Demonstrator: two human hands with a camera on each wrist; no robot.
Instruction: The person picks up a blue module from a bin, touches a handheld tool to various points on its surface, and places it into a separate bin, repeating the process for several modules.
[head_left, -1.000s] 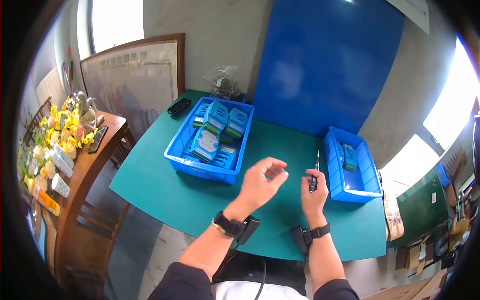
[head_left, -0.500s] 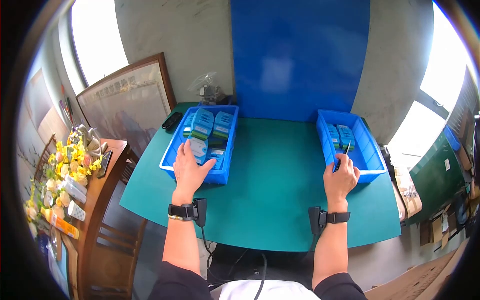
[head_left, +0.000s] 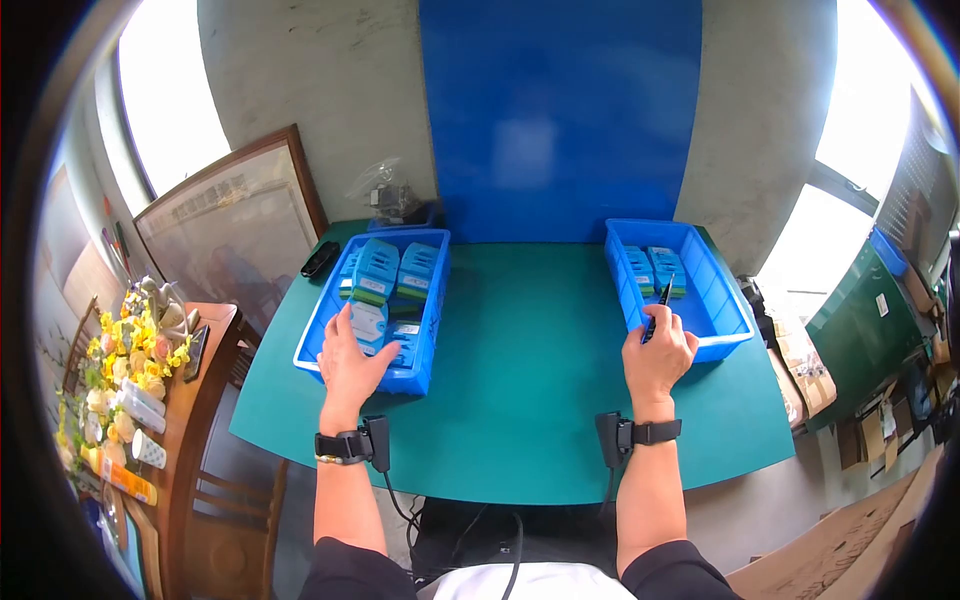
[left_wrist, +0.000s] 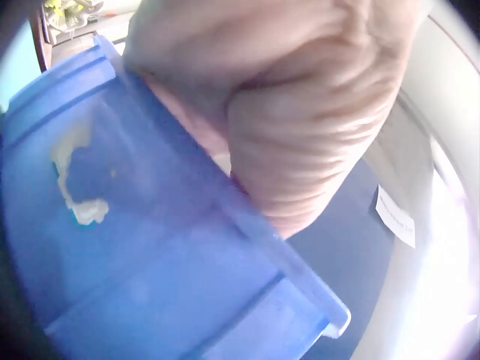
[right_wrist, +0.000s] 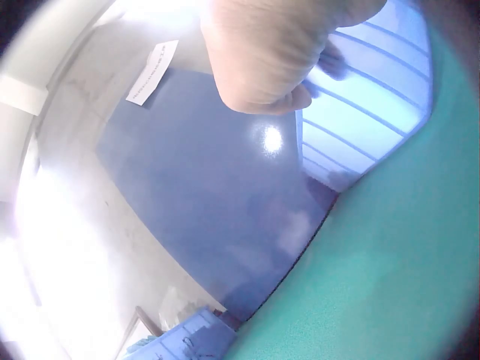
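My left hand (head_left: 350, 368) is over the front of the left blue bin (head_left: 437, 310), fingers extended and thumb spread. Its fingertips overlap a blue-and-white pack (head_left: 369, 322) lying among several blue packs with green edges (head_left: 376, 265). In the left wrist view the palm (left_wrist: 300, 112) hangs over the bin's rim, hiding the fingers. A slim black-handled tool with a pointed metal tip (head_left: 665, 294) is gripped in my right hand (head_left: 660, 362), tip pointing up and away. That hand is at the front left corner of the right blue bin (head_left: 720, 348), which contains similar packs (head_left: 668, 268).
Both bins stand on a green table (head_left: 520, 400) before a blue board (head_left: 560, 120). A black case (head_left: 320, 259) lies left of the left bin, and a clear plastic bag (head_left: 385, 195) sits behind it. On the far left, a wooden side table (head_left: 190, 400) bears flowers.
My left hand has swung left from mid-table to the left bin, fingers extending. The right hand has carried the tool forward to the right bin's front edge. The head view has shifted.
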